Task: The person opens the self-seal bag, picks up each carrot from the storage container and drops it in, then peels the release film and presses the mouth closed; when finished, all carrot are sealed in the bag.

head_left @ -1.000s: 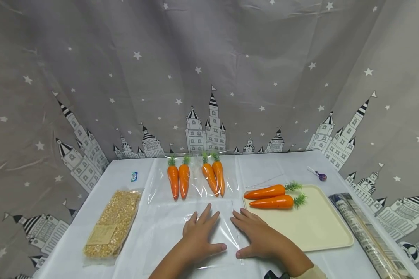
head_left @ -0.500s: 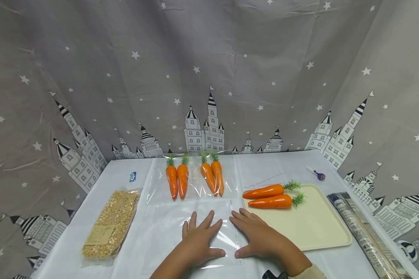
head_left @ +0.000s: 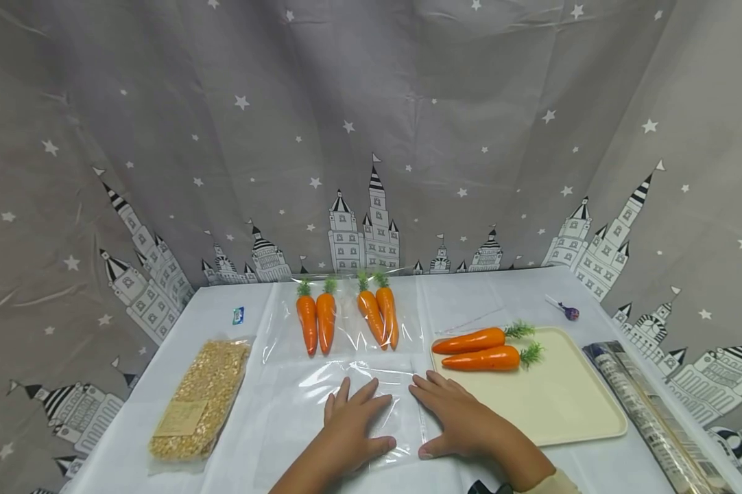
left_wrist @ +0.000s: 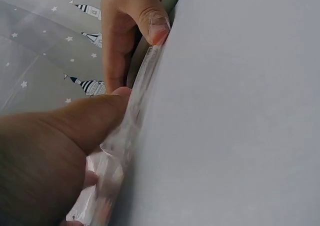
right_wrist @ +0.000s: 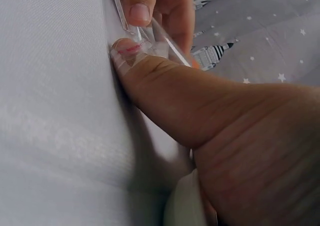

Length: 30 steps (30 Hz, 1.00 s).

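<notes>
A clear plastic bag point(head_left: 291, 412) lies flat on the white table in front of me, glossy and slightly wrinkled. My left hand point(head_left: 350, 433) rests on it, fingers spread and thumb pointing right. At the bag's right edge, my right hand point(head_left: 460, 418) touches it with straight fingers, the thumb held apart from them. In the right wrist view, clear film point(right_wrist: 155, 41) covers the tip of the right thumb point(right_wrist: 130, 56). From the left wrist view, the bag's near edge point(left_wrist: 140, 96) runs between both thumbs. Beyond it, more clear bags hold carrots point(head_left: 326, 321) in two pairs.
Two loose carrots point(head_left: 481, 358) lie on a cream tray point(head_left: 550, 405) at the right. Farther right are a wrapped roll point(head_left: 649, 418) and a lollipop point(head_left: 570, 313). At left sit a bag of yellow grains point(head_left: 204, 391) and a small blue packet point(head_left: 238, 315).
My left hand has slid slightly toward me over the bag, its fingertips drawing back. The wrinkles and shine on the film have shifted. My right hand stays nearly in place.
</notes>
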Motion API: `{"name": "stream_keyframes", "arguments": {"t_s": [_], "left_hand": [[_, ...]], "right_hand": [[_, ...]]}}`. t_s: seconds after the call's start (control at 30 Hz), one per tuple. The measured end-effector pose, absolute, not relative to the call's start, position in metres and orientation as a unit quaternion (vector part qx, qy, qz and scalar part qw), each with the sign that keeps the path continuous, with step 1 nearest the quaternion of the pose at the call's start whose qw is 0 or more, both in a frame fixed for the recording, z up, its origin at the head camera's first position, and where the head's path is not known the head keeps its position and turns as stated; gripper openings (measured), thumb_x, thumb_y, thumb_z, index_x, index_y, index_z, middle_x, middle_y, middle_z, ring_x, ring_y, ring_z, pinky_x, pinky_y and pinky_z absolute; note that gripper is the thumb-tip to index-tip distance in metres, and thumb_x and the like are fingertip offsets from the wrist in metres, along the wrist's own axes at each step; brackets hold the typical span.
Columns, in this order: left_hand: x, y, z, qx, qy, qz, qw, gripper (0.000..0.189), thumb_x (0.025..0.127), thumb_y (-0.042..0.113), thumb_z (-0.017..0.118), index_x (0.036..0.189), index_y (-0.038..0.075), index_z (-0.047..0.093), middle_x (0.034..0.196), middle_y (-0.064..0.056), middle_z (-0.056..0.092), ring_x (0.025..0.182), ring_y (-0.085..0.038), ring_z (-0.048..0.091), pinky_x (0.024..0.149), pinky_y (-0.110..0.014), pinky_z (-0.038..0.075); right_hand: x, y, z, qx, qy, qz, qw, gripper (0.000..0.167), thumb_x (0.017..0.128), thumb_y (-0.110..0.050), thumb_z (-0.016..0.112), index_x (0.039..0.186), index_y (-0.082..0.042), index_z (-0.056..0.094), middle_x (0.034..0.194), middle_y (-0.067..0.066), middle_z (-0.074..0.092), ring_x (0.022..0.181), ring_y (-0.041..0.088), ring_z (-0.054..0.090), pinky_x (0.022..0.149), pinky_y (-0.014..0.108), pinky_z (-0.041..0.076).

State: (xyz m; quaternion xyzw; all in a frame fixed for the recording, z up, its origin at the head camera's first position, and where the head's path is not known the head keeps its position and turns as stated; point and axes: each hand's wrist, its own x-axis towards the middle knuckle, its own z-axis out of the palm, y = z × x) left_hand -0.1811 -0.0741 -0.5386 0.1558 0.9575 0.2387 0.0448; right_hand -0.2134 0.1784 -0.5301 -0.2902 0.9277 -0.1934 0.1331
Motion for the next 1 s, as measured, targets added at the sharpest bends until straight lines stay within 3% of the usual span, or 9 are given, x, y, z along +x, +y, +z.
{"name": "stream_keyframes", "arguments": {"t_s": [0.47, 0.7, 0.87, 1.0], "left_hand": [[-0.181, -0.078, -0.538, 0.150, 0.944, 0.290, 0.040, 0.061, 0.083, 0.044, 0.086, 0.138, 0.031, 0.064, 0.161, -0.007, 0.048, 0.151, -0.061, 0.022, 0.111, -0.087, 0.010], [-0.179, -0.080, -0.538, 0.156, 0.941, 0.299, 0.032, 0.061, 0.084, 0.044, 0.086, 0.139, 0.029, 0.063, 0.160, -0.008, 0.050, 0.152, -0.059, 0.024, 0.112, -0.087, 0.012], [-0.180, -0.080, -0.537, 0.150, 0.941, 0.302, 0.036, 0.060, 0.084, 0.044, 0.085, 0.139, 0.031, 0.063, 0.160, -0.006, 0.049, 0.153, -0.058, 0.023, 0.113, -0.085, 0.012], [-0.181, -0.080, -0.538, 0.153, 0.940, 0.303, 0.037, 0.060, 0.084, 0.043, 0.085, 0.138, 0.031, 0.063, 0.159, -0.006, 0.050, 0.152, -0.058, 0.024, 0.113, -0.085, 0.013]], "right_hand": [[-0.213, 0.179, -0.531, -0.284, 0.928, -0.203, 0.131, 0.095, 0.081, -0.065, 0.079, 0.161, -0.028, 0.043, 0.170, -0.004, 0.035, 0.161, 0.031, 0.022, 0.127, 0.063, 0.021], [-0.216, 0.188, -0.526, -0.274, 0.918, -0.262, 0.117, 0.076, 0.090, -0.055, 0.076, 0.157, -0.034, 0.047, 0.167, -0.007, 0.040, 0.158, 0.028, 0.031, 0.124, 0.062, 0.028], [-0.218, 0.196, -0.517, -0.255, 0.917, -0.300, 0.059, 0.062, 0.094, -0.044, 0.077, 0.151, -0.028, 0.056, 0.155, -0.004, 0.056, 0.147, 0.026, 0.049, 0.120, 0.059, 0.037], [-0.219, 0.205, -0.512, -0.259, 0.912, -0.318, -0.027, 0.049, 0.093, -0.030, 0.080, 0.139, -0.018, 0.066, 0.139, -0.001, 0.067, 0.132, 0.025, 0.061, 0.112, 0.054, 0.048]]}}
